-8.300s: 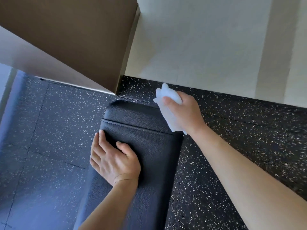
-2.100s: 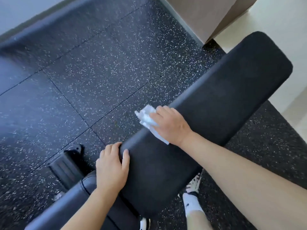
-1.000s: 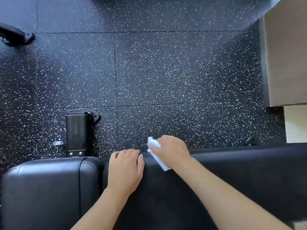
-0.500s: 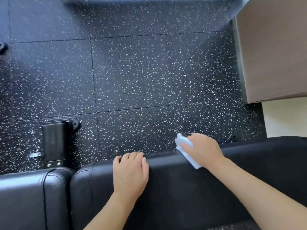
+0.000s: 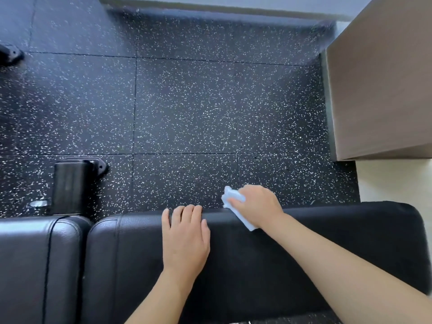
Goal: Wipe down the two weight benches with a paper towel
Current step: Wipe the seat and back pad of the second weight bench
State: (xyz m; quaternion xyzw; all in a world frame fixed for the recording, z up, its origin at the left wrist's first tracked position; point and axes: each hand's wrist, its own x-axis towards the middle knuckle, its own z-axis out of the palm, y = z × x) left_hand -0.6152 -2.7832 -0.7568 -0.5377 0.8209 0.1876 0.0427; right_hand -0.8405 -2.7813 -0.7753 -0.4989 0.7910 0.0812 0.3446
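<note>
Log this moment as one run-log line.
step: wiping bench far edge | right hand: grip on paper towel | left hand: flat on back pad, bracing | seat pad: untouched

The left hand (image 5: 185, 238) lies palm down, fingers (image 5: 184, 212) together and curled slightly over an edge (thumb tucked alongside). The right hand (image 5: 256, 205) is closed in a grip, its bare forearm reaching in from lower right.

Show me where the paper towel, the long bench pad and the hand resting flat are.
paper towel (image 5: 233, 197): head view, bunched top.
long bench pad (image 5: 350, 230): head view, bare top.
left hand (image 5: 185, 239): head view, back.
</note>
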